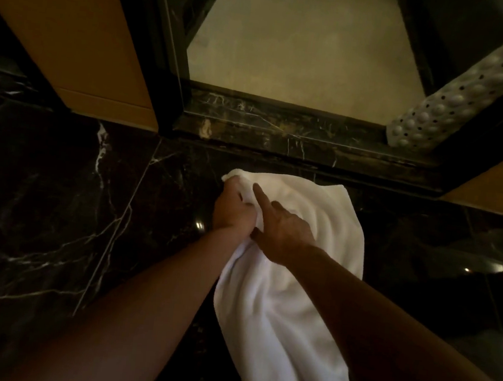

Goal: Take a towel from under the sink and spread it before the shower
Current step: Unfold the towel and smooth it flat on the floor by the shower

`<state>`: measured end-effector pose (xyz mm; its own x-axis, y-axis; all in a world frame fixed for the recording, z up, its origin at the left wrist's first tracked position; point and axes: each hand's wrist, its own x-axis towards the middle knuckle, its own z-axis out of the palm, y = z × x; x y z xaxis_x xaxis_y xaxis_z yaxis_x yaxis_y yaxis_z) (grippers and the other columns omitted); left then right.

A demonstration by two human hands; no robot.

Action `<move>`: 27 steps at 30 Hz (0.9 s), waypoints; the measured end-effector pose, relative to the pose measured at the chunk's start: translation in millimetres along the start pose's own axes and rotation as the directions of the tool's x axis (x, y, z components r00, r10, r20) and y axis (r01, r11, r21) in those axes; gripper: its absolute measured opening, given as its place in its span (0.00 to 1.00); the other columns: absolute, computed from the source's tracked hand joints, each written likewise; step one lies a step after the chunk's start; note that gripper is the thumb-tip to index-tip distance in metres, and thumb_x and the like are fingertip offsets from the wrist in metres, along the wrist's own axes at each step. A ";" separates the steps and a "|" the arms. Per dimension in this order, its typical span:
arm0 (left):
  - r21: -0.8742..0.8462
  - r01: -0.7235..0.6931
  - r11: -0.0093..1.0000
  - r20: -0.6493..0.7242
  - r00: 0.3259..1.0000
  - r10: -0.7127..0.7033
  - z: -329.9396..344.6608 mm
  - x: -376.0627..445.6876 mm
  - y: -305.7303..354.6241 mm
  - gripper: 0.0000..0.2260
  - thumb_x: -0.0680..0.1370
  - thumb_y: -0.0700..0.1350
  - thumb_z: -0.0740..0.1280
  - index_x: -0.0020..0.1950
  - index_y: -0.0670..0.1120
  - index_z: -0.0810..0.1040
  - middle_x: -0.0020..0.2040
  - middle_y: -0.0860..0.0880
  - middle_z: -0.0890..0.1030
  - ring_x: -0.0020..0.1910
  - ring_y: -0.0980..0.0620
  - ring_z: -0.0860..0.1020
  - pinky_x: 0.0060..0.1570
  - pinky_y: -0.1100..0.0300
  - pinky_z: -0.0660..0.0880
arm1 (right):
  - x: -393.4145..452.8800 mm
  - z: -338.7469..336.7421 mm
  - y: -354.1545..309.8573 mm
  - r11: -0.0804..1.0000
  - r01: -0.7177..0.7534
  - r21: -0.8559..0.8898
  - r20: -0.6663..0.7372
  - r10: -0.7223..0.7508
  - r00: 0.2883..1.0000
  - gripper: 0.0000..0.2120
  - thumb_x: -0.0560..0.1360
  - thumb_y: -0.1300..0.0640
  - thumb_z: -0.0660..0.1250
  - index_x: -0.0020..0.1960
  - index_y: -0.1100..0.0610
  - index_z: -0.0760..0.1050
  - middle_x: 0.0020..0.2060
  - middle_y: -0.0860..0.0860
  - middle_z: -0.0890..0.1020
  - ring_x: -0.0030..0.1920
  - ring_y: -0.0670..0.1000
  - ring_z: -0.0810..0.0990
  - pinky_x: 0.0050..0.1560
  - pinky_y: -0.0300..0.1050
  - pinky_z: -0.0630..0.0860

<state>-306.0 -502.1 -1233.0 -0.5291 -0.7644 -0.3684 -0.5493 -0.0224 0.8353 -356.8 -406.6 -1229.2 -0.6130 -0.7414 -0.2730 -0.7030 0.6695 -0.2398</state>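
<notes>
A white towel (290,286) hangs crumpled over the dark marble floor, just in front of the shower's raised marble sill (280,128). My left hand (233,210) grips the towel's upper left corner in curled fingers. My right hand (283,233) lies on the towel beside it, its index finger stretched out and its thumb pinching a fold. The towel's lower end runs out of view at the bottom. Beyond the sill lies the pale shower floor (304,48).
A white bumpy perforated bath mat (456,93) leans at the shower's right side. Tan wall panels (74,35) flank the opening at left and right. Black veined marble floor (58,202) spreads to the left and right of the towel.
</notes>
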 end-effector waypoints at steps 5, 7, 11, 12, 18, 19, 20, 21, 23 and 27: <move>-0.138 0.023 0.990 0.100 0.995 -0.009 0.7 3.0 8.1 0.30 0.76 0.40 0.68 0.75 0.55 0.63 0.65 0.47 0.77 0.64 0.46 0.75 0.61 0.50 0.75 | 14.0 1.6 -2.1 0.909 -0.150 0.388 -0.093 0.200 0.975 0.38 0.78 0.46 0.63 0.80 0.43 0.45 0.54 0.53 0.82 0.50 0.55 0.82 0.50 0.53 0.79; -0.160 0.028 0.987 0.108 0.994 -0.011 -0.5 3.5 7.5 0.28 0.76 0.42 0.68 0.74 0.56 0.66 0.66 0.48 0.77 0.62 0.48 0.76 0.59 0.53 0.75 | 23.8 4.5 4.3 0.810 -0.259 0.526 -0.066 0.343 0.937 0.35 0.76 0.42 0.61 0.78 0.43 0.51 0.52 0.53 0.84 0.51 0.54 0.83 0.52 0.54 0.80; -0.193 0.086 0.977 0.132 0.989 -0.061 0.2 2.3 2.2 0.24 0.75 0.44 0.70 0.70 0.55 0.71 0.66 0.47 0.76 0.62 0.46 0.75 0.61 0.51 0.75 | 25.4 8.0 14.3 0.666 -0.322 0.673 0.013 0.424 0.906 0.34 0.71 0.47 0.72 0.73 0.48 0.64 0.49 0.52 0.85 0.49 0.51 0.84 0.53 0.53 0.81; -0.194 0.101 0.976 0.132 0.988 -0.076 0.4 1.9 1.1 0.24 0.74 0.44 0.71 0.68 0.55 0.72 0.65 0.47 0.77 0.62 0.46 0.76 0.61 0.49 0.74 | 21.4 3.9 13.5 0.636 -0.325 0.700 0.029 0.429 0.903 0.28 0.72 0.48 0.73 0.70 0.50 0.69 0.44 0.51 0.86 0.44 0.49 0.85 0.50 0.51 0.82; -0.160 0.126 0.979 0.216 0.972 -0.090 2.3 3.4 -5.1 0.13 0.73 0.43 0.71 0.55 0.55 0.79 0.54 0.49 0.82 0.52 0.48 0.80 0.55 0.50 0.79 | 9.2 -14.2 8.5 0.489 -0.368 0.791 0.139 0.443 0.886 0.12 0.79 0.49 0.65 0.46 0.56 0.82 0.36 0.55 0.85 0.36 0.52 0.85 0.35 0.48 0.83; -0.135 0.108 0.985 0.223 0.972 -0.076 3.3 2.7 -5.8 0.10 0.73 0.43 0.71 0.52 0.55 0.79 0.53 0.48 0.82 0.51 0.47 0.81 0.52 0.53 0.79 | 10.1 -13.7 8.8 0.487 -0.374 0.789 0.145 0.445 0.884 0.12 0.78 0.50 0.65 0.45 0.58 0.82 0.35 0.56 0.85 0.36 0.54 0.85 0.35 0.48 0.83; -0.109 0.092 0.990 0.224 0.972 -0.066 4.3 1.7 -6.1 0.08 0.74 0.43 0.70 0.50 0.54 0.79 0.52 0.48 0.83 0.50 0.47 0.81 0.50 0.54 0.79 | 11.6 -12.2 8.6 0.490 -0.375 0.787 0.147 0.441 0.885 0.13 0.78 0.51 0.65 0.45 0.59 0.83 0.35 0.56 0.85 0.35 0.54 0.85 0.34 0.48 0.83; -0.086 0.077 0.993 0.219 0.974 -0.056 4.7 0.5 -6.0 0.07 0.75 0.44 0.70 0.50 0.54 0.78 0.52 0.49 0.82 0.50 0.47 0.80 0.49 0.55 0.78 | 12.6 -10.7 7.8 0.494 -0.375 0.784 0.149 0.436 0.887 0.13 0.79 0.52 0.65 0.45 0.59 0.82 0.35 0.55 0.85 0.34 0.53 0.85 0.33 0.46 0.83; -0.045 0.044 0.998 0.202 0.979 -0.034 4.6 -0.4 -5.4 0.07 0.76 0.46 0.69 0.53 0.54 0.78 0.53 0.52 0.80 0.51 0.49 0.79 0.49 0.56 0.77 | 15.1 -7.5 4.6 0.503 -0.379 0.777 0.154 0.432 0.888 0.14 0.80 0.50 0.63 0.45 0.58 0.82 0.35 0.54 0.85 0.34 0.52 0.85 0.31 0.44 0.82; -0.111 0.050 0.993 0.236 0.972 -0.023 0.3 1.9 -8.0 0.07 0.77 0.45 0.68 0.54 0.55 0.78 0.53 0.51 0.81 0.47 0.51 0.79 0.43 0.60 0.74 | 18.5 -5.9 2.6 0.476 -0.385 0.791 0.158 0.448 0.880 0.14 0.81 0.52 0.61 0.46 0.57 0.81 0.36 0.54 0.85 0.36 0.53 0.85 0.34 0.47 0.83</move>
<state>-302.9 -503.2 -1240.5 -0.6541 -0.5902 -0.4730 -0.4999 -0.1319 0.8560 -372.1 -418.9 -1229.4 -0.7974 -0.3451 -0.4950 0.1864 0.6393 -0.7460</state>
